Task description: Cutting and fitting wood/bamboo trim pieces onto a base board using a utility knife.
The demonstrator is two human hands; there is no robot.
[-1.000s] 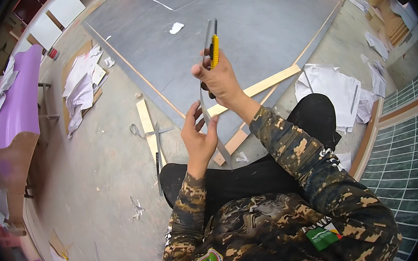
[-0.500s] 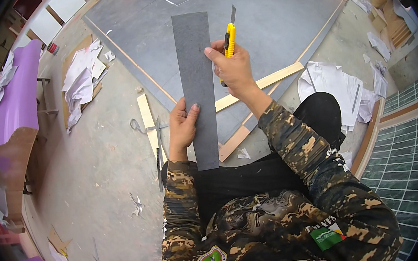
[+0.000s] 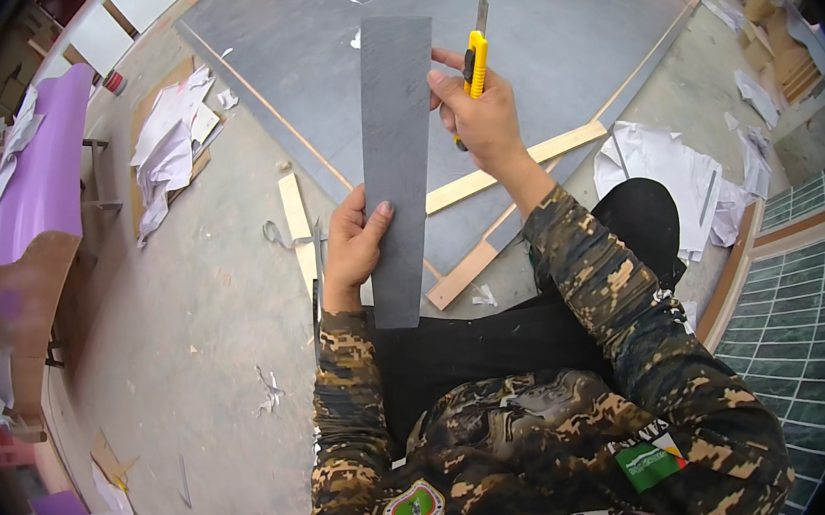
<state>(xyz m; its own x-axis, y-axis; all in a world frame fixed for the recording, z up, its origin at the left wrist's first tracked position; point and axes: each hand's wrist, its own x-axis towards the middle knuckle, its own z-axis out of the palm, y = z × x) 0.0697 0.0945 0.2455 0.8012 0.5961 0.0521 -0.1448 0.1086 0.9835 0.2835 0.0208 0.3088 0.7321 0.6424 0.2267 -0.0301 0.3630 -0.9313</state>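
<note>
A long, flat dark grey strip [image 3: 399, 149] is held upright in front of me, its lower end over my lap. My left hand [image 3: 356, 245] grips its left edge low down, thumb on the near face and fingers behind. Beside the strip's upper right edge, my right hand [image 3: 485, 116] is closed around a yellow utility knife [image 3: 477, 63]. The knife's blade is out and points up, apart from the strip. The right fingertips are at the strip's edge; whether they touch it is hard to tell.
A large grey panel [image 3: 552, 55] lies ahead, with a pale wooden batten [image 3: 523, 164] across its near corner. Another batten [image 3: 299, 229] lies on the floor to the left. White paper scraps [image 3: 653, 180] lie right, and a purple curved piece [image 3: 42, 174] stands far left.
The strip's top has swung to the right, so it now leans that way. My right hand and the knife have moved slightly right and down with it.
</note>
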